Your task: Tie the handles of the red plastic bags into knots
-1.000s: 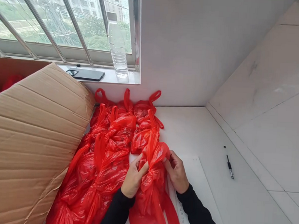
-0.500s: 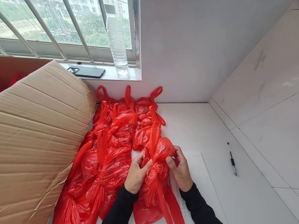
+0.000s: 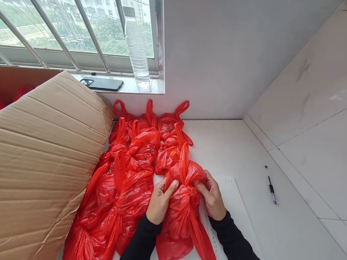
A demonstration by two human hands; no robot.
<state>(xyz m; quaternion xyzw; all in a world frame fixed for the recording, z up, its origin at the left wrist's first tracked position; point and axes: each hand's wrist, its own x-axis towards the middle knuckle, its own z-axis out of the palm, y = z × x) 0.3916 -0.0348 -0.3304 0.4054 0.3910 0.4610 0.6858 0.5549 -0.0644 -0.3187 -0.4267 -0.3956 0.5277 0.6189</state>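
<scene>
We are holding one red bag [image 3: 181, 208] in both hands, low on the white surface [image 3: 272, 236], close in front of us. Our left hand [image 3: 159, 201] is pinching the bag's left side just under its bunched neck. The thumb is pressing on top and the grip is closed tight on the plastic. Our right hand [image 3: 213, 198] is pinching the right side at the same height, fingers curled, its grip likewise closed on the plastic. Between the two hands the neck is bunching into a knot-like gather, and one handle loop is sticking up beyond our knuckles. The bag's lower part is lying flat toward us. A loose strap is trailing to the lower right over a sheet of paper [image 3: 236, 199], which is lying under our right wrist.

Just to the left, a pile of red bags [image 3: 124, 174] is lying in rows, each one touching the next, from the back wall toward us. The held bag is touching the pile's right edge.

A large cardboard box [image 3: 38, 158] is leaning at the pile's left side, its flap touching the nearest bags. More red plastic is showing inside it at far left.

On the window sill [image 3: 155, 89] a clear water bottle [image 3: 137, 50] is standing upright. A dark phone [image 3: 102, 83] is lying flat just left of it. A pen [image 3: 272, 191] is lying well to the right of our hands, near the tiled wall.
</scene>
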